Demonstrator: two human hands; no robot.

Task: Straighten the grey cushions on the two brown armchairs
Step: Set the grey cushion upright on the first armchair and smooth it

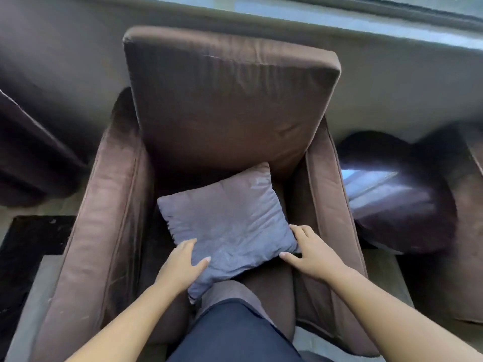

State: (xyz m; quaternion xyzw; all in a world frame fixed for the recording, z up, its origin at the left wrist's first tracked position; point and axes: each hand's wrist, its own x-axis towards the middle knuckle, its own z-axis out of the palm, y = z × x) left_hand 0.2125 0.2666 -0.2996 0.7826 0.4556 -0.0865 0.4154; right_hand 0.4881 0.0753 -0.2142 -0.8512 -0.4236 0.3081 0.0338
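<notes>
One grey cushion (230, 226) lies on the seat of a brown armchair (109, 205) at the centre of the frame, rotated so that its corners point toward the upper right and lower left. Its upper corner reaches the base of the brown back cushion (230, 100), which stands tilted against the chair back. The left hand (183, 265) clamps the cushion's lower left edge, with the thumb on top of the fabric and the fingers curled around the side. The right hand (311, 254) clamps the cushion's right corner, with the thumb along the lower edge and the fingers on the upper side. A knee in dark blue trousers (235, 333) presses against the front of the seat at the lower centre of the frame. A dark round glossy table (394, 194) stands just beside the right armrest, at the right of the frame.
</notes>
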